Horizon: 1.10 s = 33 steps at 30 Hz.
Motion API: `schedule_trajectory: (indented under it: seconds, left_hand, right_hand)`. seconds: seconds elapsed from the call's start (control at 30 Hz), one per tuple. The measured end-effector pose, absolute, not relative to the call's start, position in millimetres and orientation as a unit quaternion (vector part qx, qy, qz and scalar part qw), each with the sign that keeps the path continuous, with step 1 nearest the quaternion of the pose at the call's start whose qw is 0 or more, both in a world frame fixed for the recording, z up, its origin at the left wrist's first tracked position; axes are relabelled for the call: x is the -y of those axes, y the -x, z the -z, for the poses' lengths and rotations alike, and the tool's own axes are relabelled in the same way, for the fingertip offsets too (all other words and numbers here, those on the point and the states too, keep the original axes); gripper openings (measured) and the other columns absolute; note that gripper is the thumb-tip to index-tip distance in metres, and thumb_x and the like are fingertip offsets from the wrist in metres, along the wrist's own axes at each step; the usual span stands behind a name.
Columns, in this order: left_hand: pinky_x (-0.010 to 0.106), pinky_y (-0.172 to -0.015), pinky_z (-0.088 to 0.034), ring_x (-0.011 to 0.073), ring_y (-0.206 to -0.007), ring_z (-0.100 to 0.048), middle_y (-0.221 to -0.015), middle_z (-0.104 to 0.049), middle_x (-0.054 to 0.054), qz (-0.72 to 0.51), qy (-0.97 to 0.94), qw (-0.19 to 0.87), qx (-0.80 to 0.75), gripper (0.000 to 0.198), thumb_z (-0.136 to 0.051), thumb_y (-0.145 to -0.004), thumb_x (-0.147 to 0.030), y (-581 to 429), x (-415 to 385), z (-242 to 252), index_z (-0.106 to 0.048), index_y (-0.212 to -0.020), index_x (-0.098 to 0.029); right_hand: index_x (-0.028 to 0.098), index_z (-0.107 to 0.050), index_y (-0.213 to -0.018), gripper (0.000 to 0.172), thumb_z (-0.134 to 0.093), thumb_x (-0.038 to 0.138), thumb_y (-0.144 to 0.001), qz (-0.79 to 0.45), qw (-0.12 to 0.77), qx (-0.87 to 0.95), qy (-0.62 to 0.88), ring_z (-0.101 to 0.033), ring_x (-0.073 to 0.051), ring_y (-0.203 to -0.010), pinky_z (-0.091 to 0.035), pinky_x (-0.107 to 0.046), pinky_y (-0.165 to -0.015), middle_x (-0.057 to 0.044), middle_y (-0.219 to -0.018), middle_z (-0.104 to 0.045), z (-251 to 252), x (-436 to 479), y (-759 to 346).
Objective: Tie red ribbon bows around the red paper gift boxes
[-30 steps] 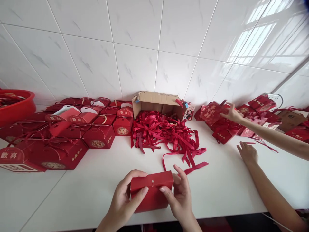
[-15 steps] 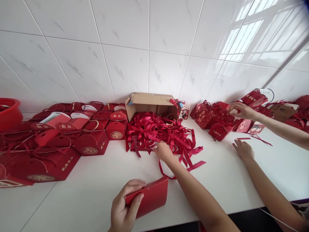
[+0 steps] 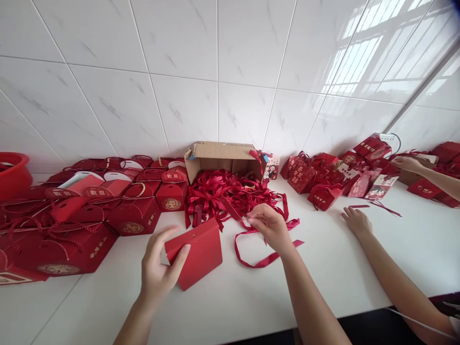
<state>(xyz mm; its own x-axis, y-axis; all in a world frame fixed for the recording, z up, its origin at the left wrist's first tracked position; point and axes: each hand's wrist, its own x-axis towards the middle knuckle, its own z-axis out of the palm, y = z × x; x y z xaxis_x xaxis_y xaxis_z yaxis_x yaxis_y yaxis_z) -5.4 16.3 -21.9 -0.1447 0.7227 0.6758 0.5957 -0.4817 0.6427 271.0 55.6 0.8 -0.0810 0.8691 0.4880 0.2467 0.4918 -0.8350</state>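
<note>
A folded red card box [image 3: 203, 258] is pinched in my left hand [image 3: 160, 263], the thumb across its front and small holes showing along its upper edge. My right hand [image 3: 269, 227] has its thumb and fingertips together on a red ribbon [image 3: 233, 209] that rises from the heap. The heap of red ribbons [image 3: 215, 187] spills out of an open cardboard box [image 3: 224, 151] against the wall. One ribbon loop [image 3: 262, 262] lies on the white table below my right hand.
Assembled red gift boxes [image 3: 132, 215] fill the left side, with a red basin [image 3: 14, 175] behind. Smaller red boxes [image 3: 323, 194] stand at the right. A co-worker's hand [image 3: 357, 221] rests on the table [image 3: 424, 239]; the other [image 3: 409, 165] reaches among boxes.
My left hand has lifted the red card box up and left. My right hand has moved right and up, drawing a ribbon. The co-worker's far hand has moved right.
</note>
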Motion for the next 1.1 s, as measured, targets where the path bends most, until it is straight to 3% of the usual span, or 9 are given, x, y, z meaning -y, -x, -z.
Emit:
schedule_trajectory:
  seconds: [0.1,0.23,0.4,0.6,0.77,1.0,1.1]
  left_hand:
    - [0.049,-0.102,-0.04,0.0286,-0.113,-0.052,-0.115,-0.056,0.008,-0.633,-0.627,0.001,-0.455,0.039,-0.068,-0.075,-0.027,0,-5,-9,-0.057,-0.112,-0.023]
    - [0.039,-0.081,-0.048,0.022,-0.089,-0.059,-0.089,-0.06,0.003,-0.62,-0.695,0.018,-0.364,0.021,-0.067,-0.075,-0.01,-24,24,-50,-0.064,-0.091,-0.024]
    - [0.037,-0.083,-0.045,0.0203,-0.086,-0.059,-0.092,-0.064,0.003,-0.432,-0.852,0.1,-0.278,0.024,-0.064,-0.081,-0.015,-56,40,-68,-0.067,-0.101,-0.029]
    - [0.036,-0.086,-0.044,0.0192,-0.086,-0.06,-0.095,-0.065,0.004,-0.401,-0.875,0.136,-0.237,0.032,-0.061,-0.083,-0.012,-58,37,-65,-0.064,-0.108,-0.031]
    - [0.036,-0.085,-0.045,0.0192,-0.085,-0.062,-0.09,-0.064,0.002,-0.409,-0.882,0.127,-0.195,0.028,-0.063,-0.082,-0.012,-51,35,-65,-0.066,-0.099,-0.033]
    - [0.039,-0.085,-0.044,0.0203,-0.085,-0.061,-0.083,-0.063,0.002,-0.395,-0.892,0.131,-0.177,0.01,-0.061,-0.085,-0.02,-48,35,-60,-0.063,-0.089,-0.029]
    - [0.037,-0.084,-0.043,0.0198,-0.083,-0.062,-0.078,-0.061,0.001,-0.418,-0.882,0.109,-0.189,0.015,-0.058,-0.084,-0.015,-49,37,-55,-0.061,-0.087,-0.03]
  right_hand:
    - [0.025,-0.07,-0.079,0.004,-0.07,0.022,-0.081,-0.386,0.568,0.695,0.213,-0.065,-0.017,-0.077,-0.055,-0.032,-0.067,-0.001,-0.08,-0.062,-21,-25,-277]
    - [0.03,-0.075,-0.079,0.007,-0.07,0.025,-0.082,-0.401,0.553,0.723,0.103,-0.065,-0.015,-0.065,-0.053,-0.029,-0.058,0.0,-0.073,-0.064,-38,-1,-272]
    - [0.032,-0.077,-0.077,0.014,-0.067,0.029,-0.085,-0.359,0.525,0.766,0.091,-0.063,-0.012,-0.06,-0.05,-0.028,-0.057,0.0,-0.068,-0.065,-41,6,-265]
    - [0.032,-0.077,-0.075,0.007,-0.072,0.031,-0.08,-0.385,0.507,0.768,0.077,-0.063,-0.012,-0.062,-0.052,-0.027,-0.059,0.0,-0.068,-0.064,-39,11,-262]
    - [0.029,-0.071,-0.054,0.033,-0.068,0.052,-0.077,-0.442,0.507,0.734,0.092,-0.062,-0.012,-0.06,-0.054,-0.025,-0.059,0.0,-0.06,-0.06,-37,16,-247]
    - [0.027,-0.065,-0.049,0.031,-0.074,0.04,-0.075,-0.477,0.523,0.703,0.065,-0.06,-0.01,-0.057,-0.052,-0.023,-0.056,0.003,-0.055,-0.056,-30,20,-235]
    - [0.029,-0.068,-0.054,0.024,-0.075,0.038,-0.075,-0.475,0.542,0.69,0.067,-0.059,-0.01,-0.055,-0.051,-0.023,-0.054,0.003,-0.055,-0.055,-26,22,-233]
